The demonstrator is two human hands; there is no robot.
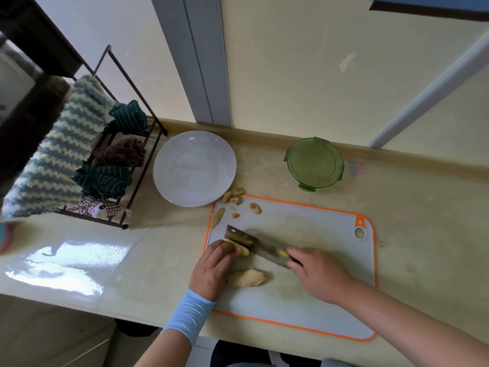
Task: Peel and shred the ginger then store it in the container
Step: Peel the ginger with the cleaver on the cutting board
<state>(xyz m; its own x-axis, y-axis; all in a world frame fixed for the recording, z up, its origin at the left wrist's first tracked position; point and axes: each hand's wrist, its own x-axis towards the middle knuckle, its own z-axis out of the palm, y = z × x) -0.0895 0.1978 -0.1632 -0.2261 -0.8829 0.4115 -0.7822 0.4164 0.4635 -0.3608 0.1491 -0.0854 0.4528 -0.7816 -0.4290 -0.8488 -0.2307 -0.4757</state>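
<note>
On the grey cutting board (317,234) with an orange rim, my left hand (214,266) holds a yellow piece of ginger (242,249) down with curled fingers. My right hand (315,274) grips the handle of a cleaver (251,242), whose blade stands against the ginger. A peeled pale ginger chunk (247,278) lies on the board just right of my left hand. Several peel scraps (235,200) lie at the board's far left corner. The green round container (314,164), with its lid on, stands on the counter behind the board.
A white plate (194,168) sits on the counter left of the container. A dark wire rack (132,144) with folded cloths and a striped towel stands at the far left. The counter's front edge runs just below the board. The wall rises behind.
</note>
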